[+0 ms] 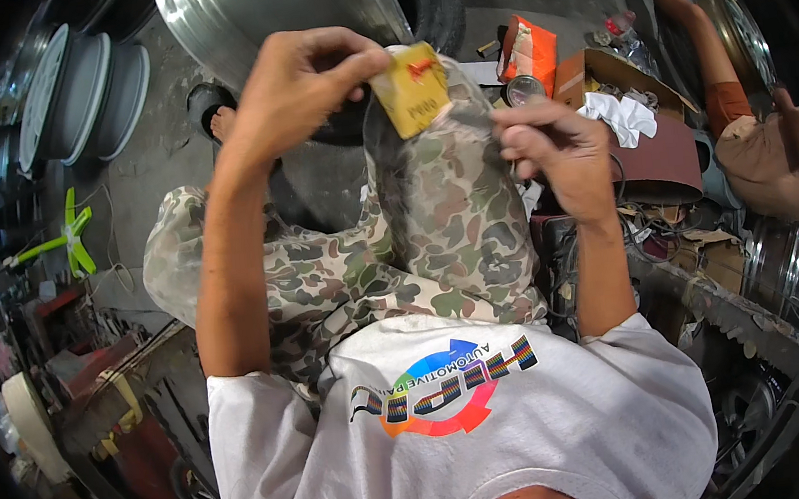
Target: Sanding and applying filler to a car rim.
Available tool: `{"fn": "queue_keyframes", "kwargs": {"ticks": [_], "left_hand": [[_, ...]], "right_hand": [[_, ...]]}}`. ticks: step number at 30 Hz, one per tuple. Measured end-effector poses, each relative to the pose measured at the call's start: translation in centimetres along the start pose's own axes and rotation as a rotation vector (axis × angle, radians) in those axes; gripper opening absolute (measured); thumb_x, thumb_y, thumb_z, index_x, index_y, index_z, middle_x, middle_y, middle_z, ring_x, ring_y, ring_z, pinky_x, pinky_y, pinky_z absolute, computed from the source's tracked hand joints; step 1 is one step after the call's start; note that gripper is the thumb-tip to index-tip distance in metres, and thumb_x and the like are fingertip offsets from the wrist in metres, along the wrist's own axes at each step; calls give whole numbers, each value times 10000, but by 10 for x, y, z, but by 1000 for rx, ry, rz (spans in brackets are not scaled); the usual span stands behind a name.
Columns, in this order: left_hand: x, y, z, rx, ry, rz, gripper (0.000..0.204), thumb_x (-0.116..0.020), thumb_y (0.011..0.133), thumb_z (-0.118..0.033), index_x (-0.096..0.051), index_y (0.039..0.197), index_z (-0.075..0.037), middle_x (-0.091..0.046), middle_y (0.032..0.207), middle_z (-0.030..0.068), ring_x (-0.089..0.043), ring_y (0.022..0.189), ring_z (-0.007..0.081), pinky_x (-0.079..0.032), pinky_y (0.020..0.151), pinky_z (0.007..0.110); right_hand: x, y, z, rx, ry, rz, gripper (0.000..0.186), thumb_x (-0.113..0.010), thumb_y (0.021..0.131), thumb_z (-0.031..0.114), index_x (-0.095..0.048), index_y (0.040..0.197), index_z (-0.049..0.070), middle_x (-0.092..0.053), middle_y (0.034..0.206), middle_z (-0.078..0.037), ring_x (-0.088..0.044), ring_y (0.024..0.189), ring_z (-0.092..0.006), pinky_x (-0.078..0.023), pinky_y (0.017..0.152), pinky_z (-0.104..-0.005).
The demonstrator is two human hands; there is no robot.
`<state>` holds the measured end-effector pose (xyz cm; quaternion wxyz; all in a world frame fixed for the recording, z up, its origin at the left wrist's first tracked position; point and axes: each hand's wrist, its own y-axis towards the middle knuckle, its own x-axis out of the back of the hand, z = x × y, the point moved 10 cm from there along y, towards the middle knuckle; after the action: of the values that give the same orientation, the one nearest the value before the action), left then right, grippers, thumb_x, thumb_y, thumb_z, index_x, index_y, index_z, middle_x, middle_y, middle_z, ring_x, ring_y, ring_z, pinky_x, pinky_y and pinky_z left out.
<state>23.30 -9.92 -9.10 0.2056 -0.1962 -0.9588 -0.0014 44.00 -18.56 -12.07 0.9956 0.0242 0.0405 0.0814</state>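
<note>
My left hand (311, 80) pinches the upper left corner of a small yellow sheet of sandpaper (411, 94) between thumb and fingers. The sheet has red and dark printing on its face and hangs above my knee in camouflage trousers (457, 196). To the right of the sheet, apart from it, my right hand (559, 152) is held up with its fingers curled in towards the thumb. Whatever those fingertips hold, if anything, is too small to make out. A shiny metal wheel rim (286, 15) lies just beyond my left hand, by a black tyre (434, 10).
Beyond my right hand stand an orange packet (530, 52), an open cardboard box (603, 66) and crumpled white paper (620, 118). Another person (770, 156) sits at the right. More rims (81, 92) and a lime-green bladed object (76, 233) are at the left.
</note>
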Motion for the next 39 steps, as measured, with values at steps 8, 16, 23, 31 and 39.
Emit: {"fn": "queue_keyframes", "kwargs": {"ticks": [8,16,23,31,39], "left_hand": [[49,-45,145,382,200,122,126,-658,894,-67,-708,922,45,-690,717,76,-654,611,111,-523,575,229],[-25,-64,384,416,829,476,133,-701,761,-104,-716,843,-1,-726,881,196,-723,839,311,-571,801,395],[-127,-74,326,477,844,724,515,-820,710,-370,-688,1092,-51,-674,1182,174,-638,1128,313,-518,958,405],[-209,-80,346,134,912,493,341,-749,818,-354,-728,949,-39,-716,1018,142,-692,913,265,-548,846,363],[-109,-57,248,619,-727,271,152,-569,981,-199,-593,1008,-52,-648,954,33,-646,842,124,-543,776,313]], "right_hand": [[13,13,42,99,95,-125,362,-655,940,56,-591,1286,-31,-692,935,-105,-643,737,-102,-522,641,-217],[-40,35,-9,-281,-176,97,238,-648,941,50,-623,1152,-57,-696,925,-89,-654,773,-94,-528,688,-218],[-25,41,-71,-336,-308,15,138,-653,939,70,-632,1007,-48,-673,855,-47,-650,760,-85,-522,705,-223],[-44,52,-63,-195,-466,114,113,-644,932,64,-642,966,-44,-678,796,-62,-682,713,-105,-516,627,-240],[-37,49,-40,-134,-527,30,103,-634,932,64,-624,922,-38,-609,734,-35,-576,649,-46,-571,586,-235]]}}
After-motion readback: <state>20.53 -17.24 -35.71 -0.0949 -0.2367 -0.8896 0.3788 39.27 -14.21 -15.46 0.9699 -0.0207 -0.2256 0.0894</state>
